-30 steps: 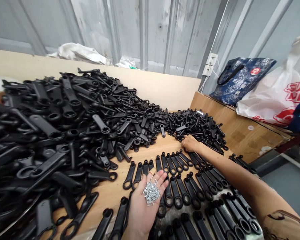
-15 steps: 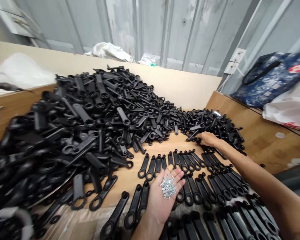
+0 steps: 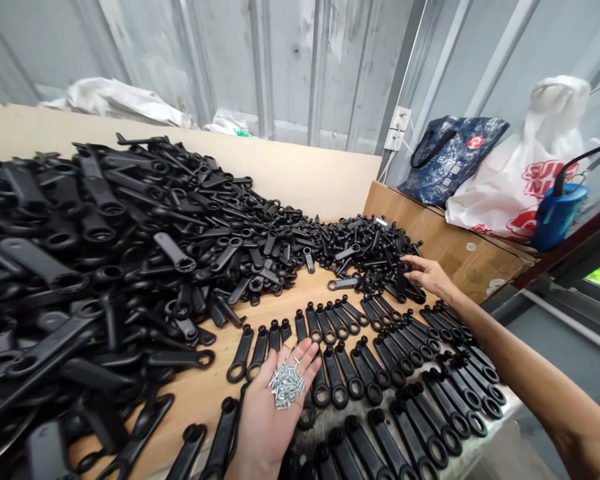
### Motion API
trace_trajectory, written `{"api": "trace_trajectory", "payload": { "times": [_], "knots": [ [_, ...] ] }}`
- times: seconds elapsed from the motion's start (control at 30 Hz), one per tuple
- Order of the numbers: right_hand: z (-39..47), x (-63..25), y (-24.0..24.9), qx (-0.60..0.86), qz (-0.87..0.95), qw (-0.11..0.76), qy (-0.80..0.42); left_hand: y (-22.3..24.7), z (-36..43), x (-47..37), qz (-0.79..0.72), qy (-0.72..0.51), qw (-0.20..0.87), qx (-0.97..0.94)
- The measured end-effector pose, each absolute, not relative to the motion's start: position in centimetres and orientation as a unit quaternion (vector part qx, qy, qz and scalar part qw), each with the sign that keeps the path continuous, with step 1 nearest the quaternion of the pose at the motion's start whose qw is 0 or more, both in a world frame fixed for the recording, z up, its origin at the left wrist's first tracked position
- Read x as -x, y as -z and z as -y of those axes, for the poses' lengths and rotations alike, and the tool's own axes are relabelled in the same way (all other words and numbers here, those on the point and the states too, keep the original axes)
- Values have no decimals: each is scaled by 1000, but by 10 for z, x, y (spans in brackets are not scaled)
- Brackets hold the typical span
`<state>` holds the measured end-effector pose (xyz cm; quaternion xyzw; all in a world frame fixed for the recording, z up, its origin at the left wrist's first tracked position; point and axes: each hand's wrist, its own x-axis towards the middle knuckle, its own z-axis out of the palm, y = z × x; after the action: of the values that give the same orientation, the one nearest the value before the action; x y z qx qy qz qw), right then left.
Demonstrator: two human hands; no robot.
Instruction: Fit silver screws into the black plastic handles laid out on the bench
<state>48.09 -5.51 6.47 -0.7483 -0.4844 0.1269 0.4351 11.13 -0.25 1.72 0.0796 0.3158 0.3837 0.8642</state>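
Observation:
My left hand (image 3: pixel 273 407) is palm up with a small heap of silvery screws (image 3: pixel 287 385) lying on the palm and finger roots. Its fingers are slightly spread over rows of black plastic handles (image 3: pixel 350 373), each with a ring at one end and a small knob at the other. Farther right, my right hand (image 3: pixel 430 277) reaches to the right edge of the smaller heap of loose black handles (image 3: pixel 380 247). Its fingers look stretched out beside the dark parts, and no part shows clearly in its grasp.
A big pile of black handles (image 3: pixel 130 220) covers the left of the wooden table (image 3: pixel 275 293). Behind it stands a pale board (image 3: pixel 320 180). On the right are a wooden side panel (image 3: pixel 450 247), a blue bag (image 3: pixel 445 160), a white plastic bag (image 3: pixel 505 180) and a blue container (image 3: pixel 560 217).
The view has turned to the right. My right hand has moved rightward along the small heap, its fingers now straighter. A handle lies apart in front of that heap. My left hand still carries the screws.

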Motion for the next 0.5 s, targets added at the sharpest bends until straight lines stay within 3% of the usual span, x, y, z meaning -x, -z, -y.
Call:
{"api": "trace_trajectory", "payload": {
  "times": [0.1, 0.2, 0.4, 0.5],
  "knots": [
    [54, -460, -65, 722, 483, 470, -156, -17, 1, -110, -309, -389, 865, -71],
    [32, -428, -69, 702, 556, 429, -114, -18, 0, -110, -309, -396, 862, -68],
    [-46, -352, -58, 641, 749, 151, 72, -20, -2, -107, -298, -406, 861, -68],
    [-77, -323, -40, 592, 799, 11, 107, -18, -2, -105, -280, -408, 867, -61]
  ]
}}
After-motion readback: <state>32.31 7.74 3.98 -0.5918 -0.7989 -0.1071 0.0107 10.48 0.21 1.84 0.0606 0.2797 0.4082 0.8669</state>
